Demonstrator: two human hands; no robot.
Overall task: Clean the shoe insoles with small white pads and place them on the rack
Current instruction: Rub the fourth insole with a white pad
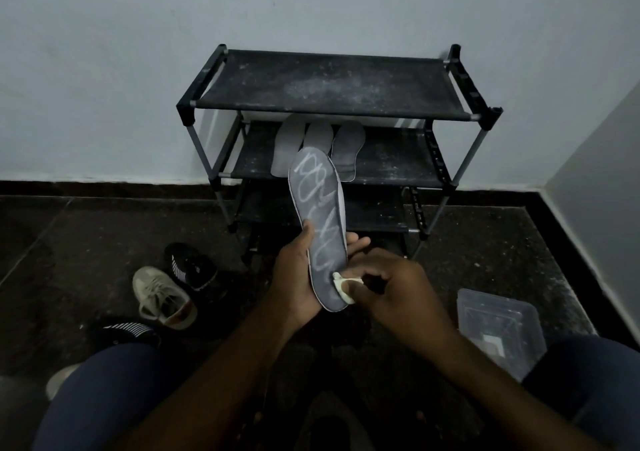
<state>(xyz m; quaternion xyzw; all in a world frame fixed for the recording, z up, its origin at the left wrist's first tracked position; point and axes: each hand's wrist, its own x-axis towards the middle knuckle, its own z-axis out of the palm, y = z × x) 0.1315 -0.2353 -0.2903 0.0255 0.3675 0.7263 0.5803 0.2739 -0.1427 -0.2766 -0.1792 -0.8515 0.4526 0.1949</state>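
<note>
A dark grey insole (320, 215) with looping white streaks along it stands tilted in front of the rack. My left hand (298, 274) grips its lower half, thumb on the left edge and fingers behind. My right hand (388, 284) pinches a small white pad (341, 286) against the insole's heel end. Three grey insoles (317, 139) lean side by side on the middle shelf of the black rack (381, 166). The rack's top shelf (329, 83) is dusty and bears nothing.
A beige sneaker (162, 298) and a black striped shoe (190, 267) lie on the dark floor at the left, another striped shoe (128, 333) by my left knee. A clear plastic box (495, 326) sits at the right. The wall stands behind the rack.
</note>
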